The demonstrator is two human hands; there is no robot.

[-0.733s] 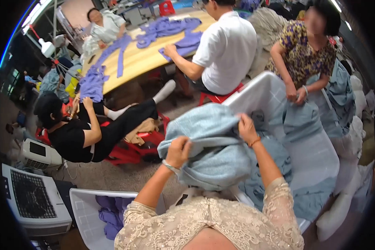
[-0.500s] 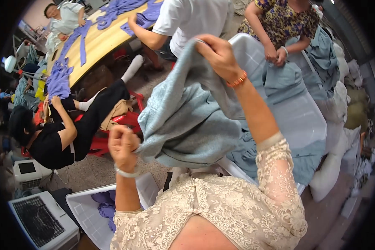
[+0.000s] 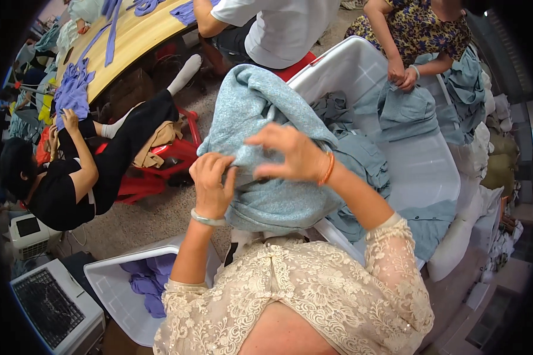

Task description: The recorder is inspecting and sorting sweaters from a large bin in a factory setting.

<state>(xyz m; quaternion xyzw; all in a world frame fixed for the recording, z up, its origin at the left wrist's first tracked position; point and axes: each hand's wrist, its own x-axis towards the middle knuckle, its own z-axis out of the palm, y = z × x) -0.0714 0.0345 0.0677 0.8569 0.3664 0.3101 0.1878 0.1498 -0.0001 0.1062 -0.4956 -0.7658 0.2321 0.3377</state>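
Note:
A light blue knit garment (image 3: 281, 204) is bunched in front of my body, its upper part standing in a rounded fold. My left hand (image 3: 213, 183), with a pale bangle at the wrist, pinches the cloth at the garment's left side. Over the middle of the cloth is my right hand (image 3: 293, 154), wearing an orange bracelet; its thumb and fingers are spread, slightly blurred, with nothing seen between them. Whether its fingertips touch the cloth, I cannot tell.
A large white bin (image 3: 423, 171) with blue-grey garments (image 3: 361, 163) stands at the right; a person (image 3: 405, 35) handles cloth across it. At lower left, another white bin (image 3: 115, 296) holds purple garments (image 3: 148, 284). A seated person (image 3: 59, 189) works by a wooden table (image 3: 124, 59).
My right hand has let go of the raised cloth and come down toward my left hand. The left hand has moved right and up a little, and the garment has sunk into a bunch.

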